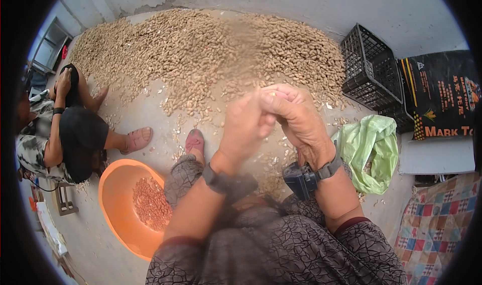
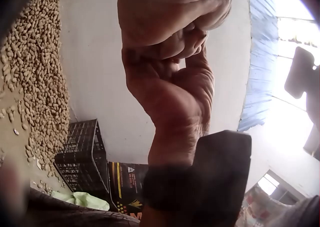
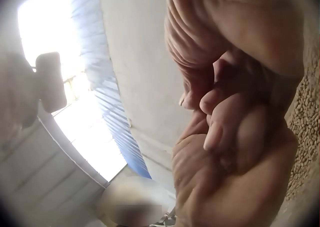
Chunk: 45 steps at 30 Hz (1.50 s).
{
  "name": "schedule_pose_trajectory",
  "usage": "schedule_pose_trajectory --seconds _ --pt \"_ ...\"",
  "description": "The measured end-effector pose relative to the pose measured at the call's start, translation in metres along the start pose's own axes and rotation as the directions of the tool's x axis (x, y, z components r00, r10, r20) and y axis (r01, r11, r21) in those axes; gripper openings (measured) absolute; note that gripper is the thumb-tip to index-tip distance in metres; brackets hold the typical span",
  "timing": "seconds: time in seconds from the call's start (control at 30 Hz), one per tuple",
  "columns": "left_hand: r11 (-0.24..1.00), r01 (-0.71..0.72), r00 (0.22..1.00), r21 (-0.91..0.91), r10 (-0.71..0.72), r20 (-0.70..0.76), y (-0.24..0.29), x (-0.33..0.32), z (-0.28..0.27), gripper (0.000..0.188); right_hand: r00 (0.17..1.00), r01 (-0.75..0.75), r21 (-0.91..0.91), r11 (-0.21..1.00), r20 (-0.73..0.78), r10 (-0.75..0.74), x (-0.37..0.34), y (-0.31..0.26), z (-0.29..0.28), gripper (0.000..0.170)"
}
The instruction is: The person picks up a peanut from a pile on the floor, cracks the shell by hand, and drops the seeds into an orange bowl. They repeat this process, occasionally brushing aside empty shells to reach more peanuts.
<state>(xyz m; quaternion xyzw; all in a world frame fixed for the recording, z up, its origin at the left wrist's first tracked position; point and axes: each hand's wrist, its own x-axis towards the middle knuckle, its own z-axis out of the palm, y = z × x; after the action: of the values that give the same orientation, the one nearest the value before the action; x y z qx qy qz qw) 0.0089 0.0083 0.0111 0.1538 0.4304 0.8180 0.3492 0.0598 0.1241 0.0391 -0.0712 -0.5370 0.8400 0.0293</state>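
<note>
My left hand (image 1: 243, 127) and right hand (image 1: 298, 119) meet at the fingertips in front of my chest, high over the floor. The left is blurred, its fingers curled in toward the right. On the right hand, the thumb bends in against the index finger. Both wrist views show the curled fingers pressed close together; I cannot tell what lies between them. Beyond the hands spreads a large heap of unshelled peanuts (image 1: 191, 49). To the left of my legs, an orange basin (image 1: 113, 204) holds reddish shelled peanut kernels (image 1: 150, 202).
A light green plastic bag (image 1: 371, 149) lies right of my right wrist. Behind it stand black plastic crates (image 1: 371, 66) and a black printed sack (image 1: 439, 94). A patchwork cloth (image 1: 437, 230) is at lower right. Another person (image 1: 55, 134) sits at the left. Shell bits litter the floor.
</note>
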Motion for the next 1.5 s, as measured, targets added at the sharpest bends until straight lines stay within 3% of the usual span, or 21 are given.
schedule_pose_trajectory --seconds 0.07,0.13,0.37,0.47,0.63,0.77,0.87,0.9,0.93,1.0,1.03,1.07,1.17,1.3,1.37,1.43,1.5 --pt "1.000 0.002 1.000 -0.021 -0.002 0.003 -0.001 -0.001 0.001 0.039 0.999 -0.046 0.051 0.998 0.019 0.045 0.000 0.000 -0.003 0.025" --pt "0.995 -0.091 0.996 0.032 0.091 -0.022 -0.004 -0.002 0.004 0.045 0.999 -0.040 0.066 0.997 0.009 0.039 0.000 -0.001 -0.001 0.025" --pt "0.990 -0.127 0.990 -0.052 0.124 -0.070 -0.006 -0.001 0.014 0.042 0.999 0.048 0.073 0.996 -0.017 -0.046 0.011 0.004 0.000 0.022" --pt "0.990 -0.122 0.980 -0.068 0.109 -0.168 -0.006 0.002 0.014 0.042 0.998 0.060 0.085 0.995 -0.015 -0.059 0.019 0.009 -0.001 0.022" --pt "0.989 -0.136 0.970 -0.064 0.120 -0.209 -0.009 0.009 0.011 0.043 1.000 0.001 0.109 0.994 -0.018 0.001 0.025 0.009 -0.003 0.022" --pt "0.989 -0.111 0.978 -0.098 0.092 -0.186 -0.004 0.010 0.009 0.040 1.000 0.025 0.108 0.994 -0.017 -0.023 0.024 0.009 -0.003 0.022" --pt "0.987 -0.118 0.992 -0.108 0.111 -0.067 0.002 0.012 0.006 0.034 1.000 0.012 0.156 0.988 0.020 -0.015 0.022 0.009 0.000 0.023" --pt "0.972 -0.078 0.997 -0.222 0.069 -0.047 0.003 0.012 0.007 0.031 1.000 0.017 0.151 0.988 0.023 -0.021 0.021 0.009 -0.001 0.023" --pt "0.943 -0.037 0.999 -0.330 0.031 -0.022 0.004 0.012 0.007 0.028 0.999 0.023 0.119 0.993 0.029 -0.026 0.019 0.007 -0.002 0.024" --pt "0.934 -0.048 0.999 -0.355 0.047 -0.012 0.001 0.013 0.004 0.025 0.998 0.035 0.083 0.996 0.044 -0.038 0.016 0.004 0.001 0.025" --pt "0.923 -0.049 0.999 -0.381 0.051 -0.006 0.001 0.013 0.003 0.024 0.997 0.074 -0.004 0.997 -0.020 -0.074 0.013 0.003 0.004 0.024" --pt "0.923 -0.054 0.998 -0.380 0.057 -0.004 0.002 0.013 0.003 0.024 0.990 0.106 -0.092 0.990 -0.082 -0.113 0.011 0.001 0.006 0.024" --pt "0.939 -0.123 0.992 -0.320 0.107 -0.067 0.005 0.012 0.003 0.027 0.985 0.147 -0.229 0.962 -0.049 -0.162 0.005 -0.012 0.004 0.023" --pt "0.950 -0.143 0.989 -0.278 0.126 -0.079 0.005 0.014 0.005 0.035 0.987 0.141 -0.240 0.961 -0.046 -0.156 0.002 -0.015 0.002 0.019" --pt "0.950 -0.150 0.987 -0.274 0.127 -0.102 0.004 0.015 0.006 0.034 0.970 0.202 -0.292 0.935 -0.075 -0.233 0.002 -0.013 0.004 0.010" --pt "0.971 -0.064 0.998 -0.230 0.064 -0.007 0.003 0.015 0.001 0.029 0.965 0.216 -0.296 0.930 -0.082 -0.250 0.002 -0.014 0.002 0.008" --pt "0.986 -0.022 1.000 -0.164 0.019 -0.018 0.005 0.015 -0.001 0.028 0.958 0.233 -0.302 0.924 -0.090 -0.272 0.001 -0.016 0.002 0.007"
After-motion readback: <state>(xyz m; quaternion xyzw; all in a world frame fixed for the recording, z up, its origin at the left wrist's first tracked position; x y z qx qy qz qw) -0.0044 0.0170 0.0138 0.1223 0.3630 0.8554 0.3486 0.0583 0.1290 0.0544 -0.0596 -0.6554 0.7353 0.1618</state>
